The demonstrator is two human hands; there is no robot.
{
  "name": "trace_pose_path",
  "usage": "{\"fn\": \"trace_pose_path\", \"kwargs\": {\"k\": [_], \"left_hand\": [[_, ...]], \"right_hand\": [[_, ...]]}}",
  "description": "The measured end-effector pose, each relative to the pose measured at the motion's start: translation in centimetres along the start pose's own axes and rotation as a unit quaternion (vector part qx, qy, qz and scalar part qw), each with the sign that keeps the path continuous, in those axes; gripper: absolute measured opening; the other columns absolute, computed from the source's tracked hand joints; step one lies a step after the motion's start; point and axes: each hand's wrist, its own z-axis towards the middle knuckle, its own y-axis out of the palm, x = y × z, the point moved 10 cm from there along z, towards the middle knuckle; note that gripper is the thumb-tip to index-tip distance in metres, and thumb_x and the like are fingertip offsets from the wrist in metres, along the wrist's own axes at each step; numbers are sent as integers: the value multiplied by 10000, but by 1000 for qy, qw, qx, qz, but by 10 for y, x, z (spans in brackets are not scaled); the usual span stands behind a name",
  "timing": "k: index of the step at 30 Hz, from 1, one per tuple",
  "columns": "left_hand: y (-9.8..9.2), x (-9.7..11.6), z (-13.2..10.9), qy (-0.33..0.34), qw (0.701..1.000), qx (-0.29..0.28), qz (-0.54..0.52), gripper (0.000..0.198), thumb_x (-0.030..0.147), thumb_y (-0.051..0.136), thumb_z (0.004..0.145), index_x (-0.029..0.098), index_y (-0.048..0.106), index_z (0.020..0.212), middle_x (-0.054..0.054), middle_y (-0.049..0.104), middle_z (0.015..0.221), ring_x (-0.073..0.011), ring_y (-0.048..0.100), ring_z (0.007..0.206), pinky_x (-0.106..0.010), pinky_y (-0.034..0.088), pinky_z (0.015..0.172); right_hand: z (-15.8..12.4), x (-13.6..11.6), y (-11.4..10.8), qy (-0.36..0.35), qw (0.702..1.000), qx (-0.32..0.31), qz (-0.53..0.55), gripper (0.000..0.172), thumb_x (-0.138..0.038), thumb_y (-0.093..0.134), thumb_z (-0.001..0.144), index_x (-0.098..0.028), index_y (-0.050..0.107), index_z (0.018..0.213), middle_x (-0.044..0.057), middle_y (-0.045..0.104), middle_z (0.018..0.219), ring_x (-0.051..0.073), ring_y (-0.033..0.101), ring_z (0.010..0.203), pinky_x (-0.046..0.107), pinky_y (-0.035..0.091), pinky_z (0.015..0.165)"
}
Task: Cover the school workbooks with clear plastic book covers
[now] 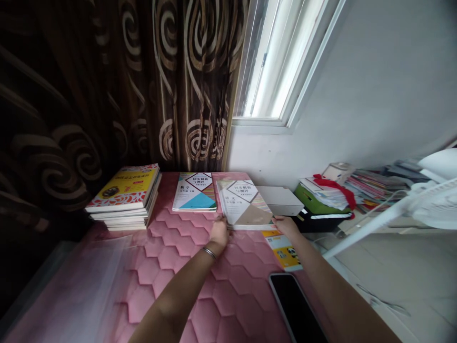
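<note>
Left hand [220,229] and right hand [284,226] curl closed on the tan workbook [243,202], not yet released; book stack [124,188] and blue workbook [195,193] appear placed.

The workbook [246,202] is smooth paper — the bangle [209,253], shiny metal.

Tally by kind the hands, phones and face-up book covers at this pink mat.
Hands: 2 (left hand, right hand)
Phone: 1
Book covers: 4 (yellow-and-red one, blue-and-white one, brown-and-white one, yellow panda one)
Total: 7
</note>
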Motion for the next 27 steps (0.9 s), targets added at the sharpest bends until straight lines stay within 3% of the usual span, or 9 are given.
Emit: {"fn": "trace_pose_path", "kwargs": {"k": [9,15,22,27], "left_hand": [[3,1,-4,17,999,19,20,277,22,558,742,129,658,977,-127,613,1125,-184,596,984,-258,452,893],[1,3,-6,21,999,43,16,370,4,535,759,151,644,1081,-109,663,1074,-185,602,995,-264,446,902],[3,-3,-4,25,998,52,14,226,68,601,770,166,692,952,-90,671,1049,-175,608,991,-262,443,917],[7,-6,-7,11,998,48,35,394,59,574,791,150,595,1174,-119,677,1054,-187,621,985,-286,451,896]], "right_hand": [[-8,0,-7,8,999,6,-42,277,-321,589,791,-209,759,979,74,755,916,222,693,892,238,487,699],[-9,-6,-9,23,998,13,-62,265,-289,607,779,-209,759,981,93,751,943,242,695,912,248,486,691],[-19,-7,-14,27,998,16,-60,289,-277,583,806,-188,743,1029,103,736,1017,240,697,916,245,485,664],[-24,-8,-16,16,999,17,-41,295,-291,577,809,-204,737,1041,71,740,1017,213,696,913,221,493,670]]}}
